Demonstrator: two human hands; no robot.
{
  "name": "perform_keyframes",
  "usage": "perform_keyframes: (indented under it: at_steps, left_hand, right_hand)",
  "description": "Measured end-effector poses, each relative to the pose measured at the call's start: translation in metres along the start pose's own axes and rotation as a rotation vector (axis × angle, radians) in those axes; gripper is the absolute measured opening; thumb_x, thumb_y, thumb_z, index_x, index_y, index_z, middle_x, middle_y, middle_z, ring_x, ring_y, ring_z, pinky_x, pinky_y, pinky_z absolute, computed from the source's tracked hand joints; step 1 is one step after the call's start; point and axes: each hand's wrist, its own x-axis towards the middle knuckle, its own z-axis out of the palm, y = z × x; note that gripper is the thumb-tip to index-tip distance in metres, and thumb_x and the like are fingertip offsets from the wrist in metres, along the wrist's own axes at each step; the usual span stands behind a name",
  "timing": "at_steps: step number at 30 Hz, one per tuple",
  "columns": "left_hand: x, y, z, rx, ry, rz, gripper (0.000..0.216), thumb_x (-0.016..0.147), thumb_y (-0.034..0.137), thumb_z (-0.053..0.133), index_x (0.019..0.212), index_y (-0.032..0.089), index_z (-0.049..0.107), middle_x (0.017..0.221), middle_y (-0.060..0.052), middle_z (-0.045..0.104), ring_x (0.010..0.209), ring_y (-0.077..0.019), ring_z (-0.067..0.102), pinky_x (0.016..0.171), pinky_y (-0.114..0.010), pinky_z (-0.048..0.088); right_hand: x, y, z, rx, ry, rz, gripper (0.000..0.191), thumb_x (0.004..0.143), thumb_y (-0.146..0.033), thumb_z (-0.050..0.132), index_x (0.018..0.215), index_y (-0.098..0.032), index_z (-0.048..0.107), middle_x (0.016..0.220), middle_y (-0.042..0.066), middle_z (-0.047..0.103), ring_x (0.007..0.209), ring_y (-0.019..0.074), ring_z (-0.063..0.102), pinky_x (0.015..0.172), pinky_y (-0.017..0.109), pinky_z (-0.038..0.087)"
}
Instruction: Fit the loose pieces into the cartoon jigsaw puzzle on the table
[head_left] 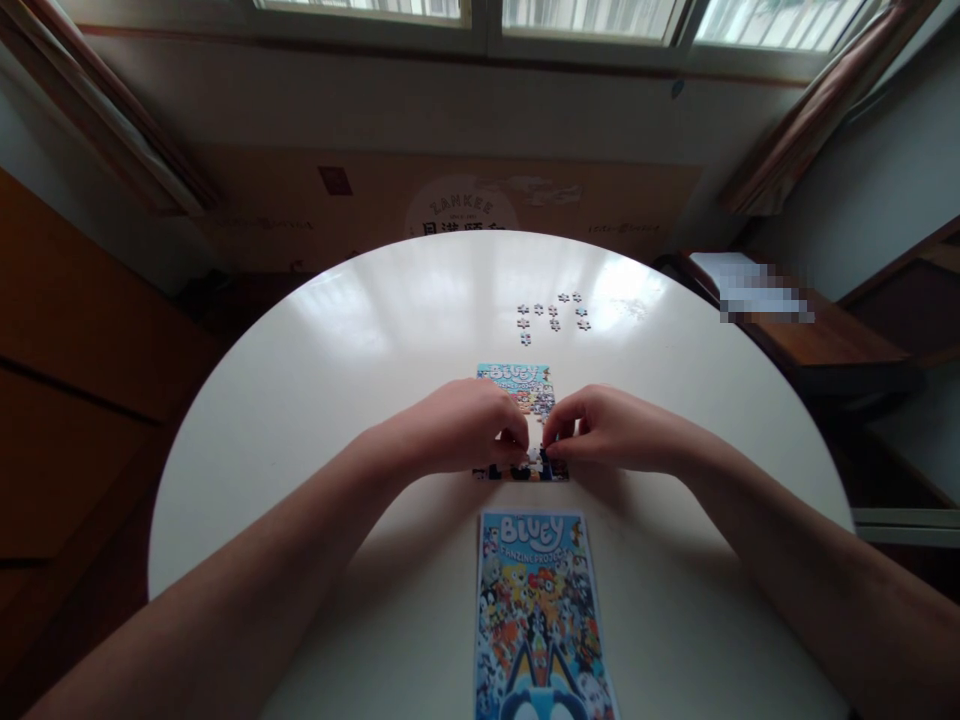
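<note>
A partly assembled jigsaw puzzle (514,375) with a blue "Bluey" top lies on the round white table (315,420). Bare tabletop shows through a gap in its middle. My left hand (480,425) reaches over its left side, thumb and fingertips pinched at the gap's edge; whatever they hold is too small to make out. At the right edge my right hand (589,430) has its fingers curled and tips close together on the puzzle, with any piece between them hidden. Just nearer to me lies the matching picture sheet (536,600), flat on the table.
Several loose puzzle pieces (553,312) are spread beyond the puzzle. A brown wooden side table (840,325) with a white sheet stands at the right. Behind the table are a printed orange banner (360,210) and a window; an orange-brown cabinet (82,370) is at left.
</note>
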Motion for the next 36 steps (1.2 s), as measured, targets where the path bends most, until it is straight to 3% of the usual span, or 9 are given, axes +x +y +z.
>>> perform_keyframes:
  at_steps: [16,28,32,36]
  left_hand:
    - [0.001,-0.003,0.003,-0.028,0.06,0.064,0.011,0.082,0.021,0.067,0.079,0.024,0.078,0.072,0.002,0.071,0.063,-0.011,0.059,0.057,-0.025,0.034]
    - [0.001,-0.008,0.007,-0.05,0.07,0.067,0.012,0.08,0.017,0.068,0.08,0.024,0.078,0.07,0.003,0.07,0.063,-0.0107,0.059,0.058,-0.025,0.037]
    - [-0.001,-0.008,0.006,-0.07,0.085,0.068,0.016,0.081,0.015,0.067,0.083,0.024,0.079,0.076,0.002,0.073,0.066,-0.0117,0.062,0.062,-0.025,0.04]
    - [0.0,-0.006,0.005,-0.092,0.103,0.101,0.019,0.082,0.014,0.068,0.089,0.027,0.081,0.088,0.002,0.077,0.071,-0.0114,0.065,0.064,-0.024,0.043]
  right_hand:
    - [-0.001,-0.002,0.0,-0.012,0.0,-0.015,0.019,0.078,-0.018,0.063,0.087,-0.021,0.08,0.081,0.001,0.074,0.072,0.0122,0.062,0.063,0.024,0.042]
    - [-0.002,-0.003,-0.002,0.018,0.001,0.009,0.016,0.082,-0.024,0.064,0.088,-0.018,0.078,0.08,0.003,0.072,0.064,0.0107,0.059,0.06,0.024,0.04]
    - [-0.004,0.001,-0.008,0.095,0.027,0.057,0.022,0.086,-0.034,0.064,0.094,-0.018,0.076,0.08,0.003,0.07,0.056,0.0093,0.058,0.056,0.024,0.041]
    - [-0.005,0.004,-0.01,0.057,0.038,0.041,0.02,0.084,-0.036,0.067,0.091,-0.019,0.076,0.08,0.002,0.069,0.061,0.01,0.058,0.058,0.024,0.041]
